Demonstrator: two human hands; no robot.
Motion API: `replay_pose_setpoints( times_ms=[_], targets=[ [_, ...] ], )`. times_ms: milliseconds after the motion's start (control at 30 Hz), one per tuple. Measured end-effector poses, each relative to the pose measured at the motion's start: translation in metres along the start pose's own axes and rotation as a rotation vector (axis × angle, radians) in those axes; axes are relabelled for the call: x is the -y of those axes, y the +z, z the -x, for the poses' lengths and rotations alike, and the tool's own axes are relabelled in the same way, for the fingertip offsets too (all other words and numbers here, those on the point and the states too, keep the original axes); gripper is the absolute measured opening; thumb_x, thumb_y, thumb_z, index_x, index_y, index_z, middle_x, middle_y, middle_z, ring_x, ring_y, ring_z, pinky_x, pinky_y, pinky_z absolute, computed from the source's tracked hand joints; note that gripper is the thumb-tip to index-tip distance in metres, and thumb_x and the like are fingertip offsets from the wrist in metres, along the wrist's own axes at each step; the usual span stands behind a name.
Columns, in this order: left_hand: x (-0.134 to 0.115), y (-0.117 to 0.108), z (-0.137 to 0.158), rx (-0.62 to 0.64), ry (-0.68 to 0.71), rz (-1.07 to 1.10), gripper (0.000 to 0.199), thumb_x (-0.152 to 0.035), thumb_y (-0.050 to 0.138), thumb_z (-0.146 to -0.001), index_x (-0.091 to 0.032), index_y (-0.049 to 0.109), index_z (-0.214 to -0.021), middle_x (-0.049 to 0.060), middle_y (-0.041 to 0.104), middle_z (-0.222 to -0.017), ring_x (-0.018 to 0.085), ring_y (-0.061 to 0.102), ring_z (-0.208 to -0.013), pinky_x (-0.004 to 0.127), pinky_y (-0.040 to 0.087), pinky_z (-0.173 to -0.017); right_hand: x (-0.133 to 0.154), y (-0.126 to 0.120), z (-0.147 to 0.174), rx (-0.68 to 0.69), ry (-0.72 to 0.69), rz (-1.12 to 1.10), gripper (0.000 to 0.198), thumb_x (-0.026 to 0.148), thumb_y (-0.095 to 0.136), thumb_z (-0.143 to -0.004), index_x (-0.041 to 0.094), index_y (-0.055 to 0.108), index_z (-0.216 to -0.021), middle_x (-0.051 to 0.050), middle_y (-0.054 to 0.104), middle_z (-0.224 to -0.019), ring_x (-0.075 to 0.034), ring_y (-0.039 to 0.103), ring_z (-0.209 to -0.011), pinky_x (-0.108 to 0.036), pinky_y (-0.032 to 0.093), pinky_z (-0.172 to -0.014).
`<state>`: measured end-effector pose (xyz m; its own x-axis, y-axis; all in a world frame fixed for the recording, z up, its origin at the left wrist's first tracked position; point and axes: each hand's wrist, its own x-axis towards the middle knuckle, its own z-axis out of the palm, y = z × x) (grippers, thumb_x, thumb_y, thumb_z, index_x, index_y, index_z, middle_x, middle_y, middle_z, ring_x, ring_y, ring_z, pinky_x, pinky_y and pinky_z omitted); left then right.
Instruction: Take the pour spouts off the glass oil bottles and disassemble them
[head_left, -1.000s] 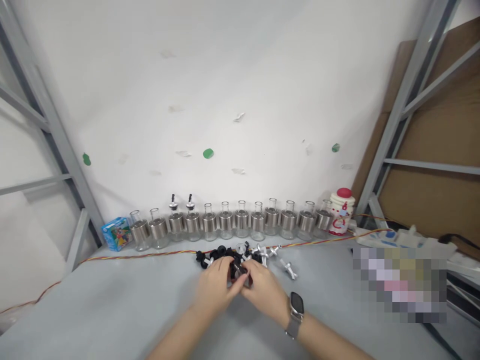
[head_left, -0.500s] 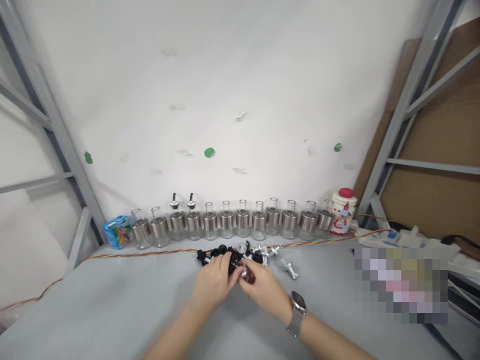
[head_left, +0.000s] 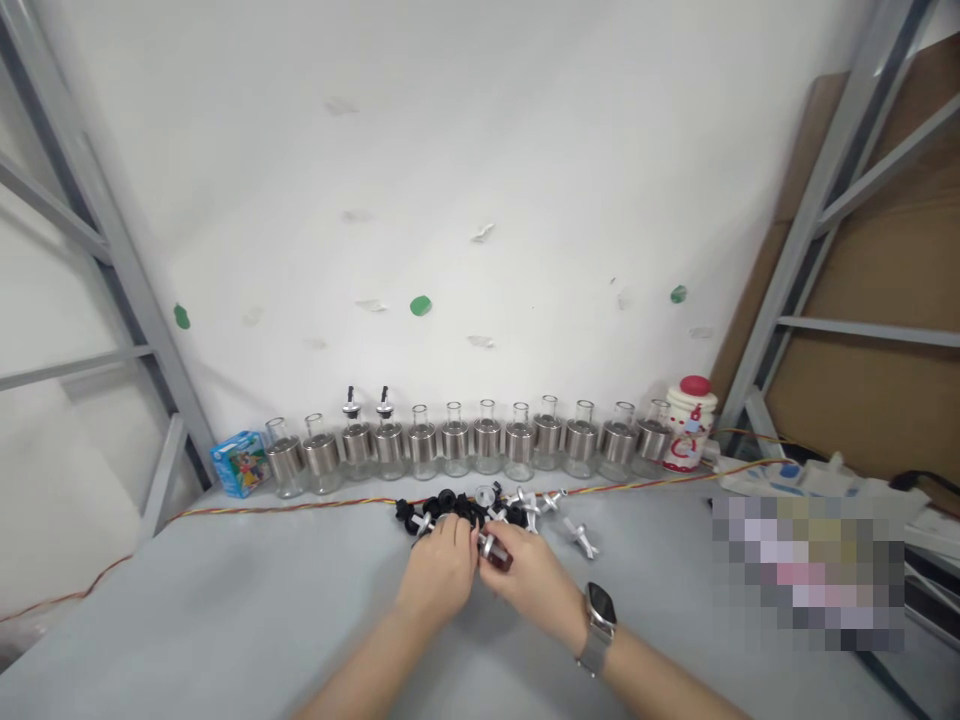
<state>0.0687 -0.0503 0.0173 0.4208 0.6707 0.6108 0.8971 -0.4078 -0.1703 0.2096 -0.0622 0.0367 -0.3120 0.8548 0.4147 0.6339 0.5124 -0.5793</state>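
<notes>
My right hand (head_left: pixel 531 572) is closed round a pour spout with a silver collar and a dark stopper (head_left: pixel 495 552). Pressed close against it from the left, my left hand (head_left: pixel 441 566) has its fingers curled at the spout's other end, which they mostly hide. Just beyond both hands lies a loose pile of black caps and stopper parts (head_left: pixel 447 500). Silver spouts (head_left: pixel 531 508) are scattered at the right of that pile, with one silver spout (head_left: pixel 581 539) lying apart from it.
Several glass bottles with metal sleeves (head_left: pixel 454 440) stand in a row along the wall; two carry black-tipped pourers (head_left: pixel 385 402). A blue box (head_left: pixel 241 464) is at the left end, a white jar with a red lid (head_left: pixel 688 425) at the right. A twisted wire (head_left: pixel 300 508) crosses the table.
My left hand has turned and drawn its fingers in, closer to my right hand. The silver collar of the pour spout shows more plainly now.
</notes>
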Motion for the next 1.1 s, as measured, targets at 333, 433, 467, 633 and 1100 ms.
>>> replay_pose_setpoints(
  times_ms=[333,433,467,633,1100],
  targets=[
    [0.001,-0.002,0.0,-0.039,0.018,-0.026,0.021,-0.016,0.029,-0.086,-0.018,0.047,-0.075,0.002,0.054,-0.063,0.016,0.053,-0.054,0.027,0.037,-0.046,0.003,-0.004,-0.001,0.006,-0.003,0.022,0.007,0.016,0.048,-0.07,0.018,0.054,-0.068,-0.001,0.059,-0.062,-0.012,0.05,-0.055,-0.02,0.033,-0.052],
    [0.004,-0.004,-0.001,-0.009,0.047,-0.017,0.022,-0.017,0.029,-0.086,-0.019,0.047,-0.074,0.002,0.054,-0.063,0.017,0.053,-0.054,0.027,0.037,-0.047,0.004,-0.007,-0.002,0.044,0.014,0.026,0.007,0.017,0.048,-0.071,0.019,0.054,-0.07,0.0,0.06,-0.063,-0.011,0.052,-0.056,-0.018,0.034,-0.052],
    [0.005,-0.005,-0.002,0.006,0.051,-0.012,0.023,-0.018,0.029,-0.086,-0.019,0.047,-0.072,0.001,0.054,-0.063,0.017,0.053,-0.054,0.027,0.038,-0.048,0.005,-0.008,-0.001,0.057,0.022,0.039,0.007,0.018,0.047,-0.072,0.019,0.054,-0.073,0.0,0.061,-0.065,-0.011,0.053,-0.057,-0.018,0.034,-0.053],
    [0.002,-0.007,-0.001,0.115,-0.009,0.045,0.026,-0.022,0.026,-0.088,-0.019,0.049,-0.076,0.003,0.056,-0.069,0.018,0.056,-0.062,0.028,0.041,-0.052,0.011,-0.005,0.002,0.079,0.067,0.346,0.013,0.023,0.046,-0.075,0.018,0.053,-0.084,-0.006,0.066,-0.077,-0.018,0.061,-0.067,-0.022,0.035,-0.055],
    [-0.008,-0.01,0.001,0.259,-0.013,0.29,0.035,-0.029,0.02,-0.088,-0.018,0.051,-0.077,0.007,0.057,-0.076,0.019,0.055,-0.069,0.029,0.04,-0.059,0.012,-0.002,0.004,0.21,0.083,0.382,0.017,0.012,0.045,-0.07,0.015,0.058,-0.081,-0.008,0.067,-0.08,-0.02,0.062,-0.073,-0.025,0.034,-0.057]
  ],
)
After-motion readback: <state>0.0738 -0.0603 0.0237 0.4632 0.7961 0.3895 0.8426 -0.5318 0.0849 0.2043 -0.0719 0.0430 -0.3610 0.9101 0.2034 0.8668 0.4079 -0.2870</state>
